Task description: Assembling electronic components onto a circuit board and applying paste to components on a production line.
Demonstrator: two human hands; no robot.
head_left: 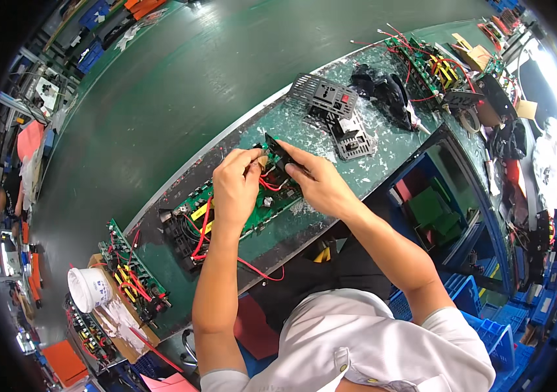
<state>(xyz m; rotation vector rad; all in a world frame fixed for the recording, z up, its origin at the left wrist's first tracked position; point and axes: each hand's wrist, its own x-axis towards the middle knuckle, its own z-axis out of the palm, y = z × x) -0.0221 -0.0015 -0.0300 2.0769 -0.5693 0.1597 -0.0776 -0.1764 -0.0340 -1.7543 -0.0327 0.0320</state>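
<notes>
A green circuit board (269, 204) with yellow-wrapped parts and red wires lies on the worktable, tilted across it in front of me. Over its far right end, my right hand (321, 185) grips a flat black panel (278, 150) between thumb and fingers. My left hand (236, 186) is closed in a pinch close to that panel. What its fingertips hold is too small and partly hidden to name. Red wires (269, 183) run from the board beneath my hands. At the board's near left end sits a black block with wires (184, 238).
Grey slotted panels (334, 98) with sockets lie to the right, beside black plastic bags (386, 95). More wired boards (438, 72) stand at the far right. A white tub (89, 289) and other boards (135, 281) are at the left. Blue crates (487, 326) stand by my right side.
</notes>
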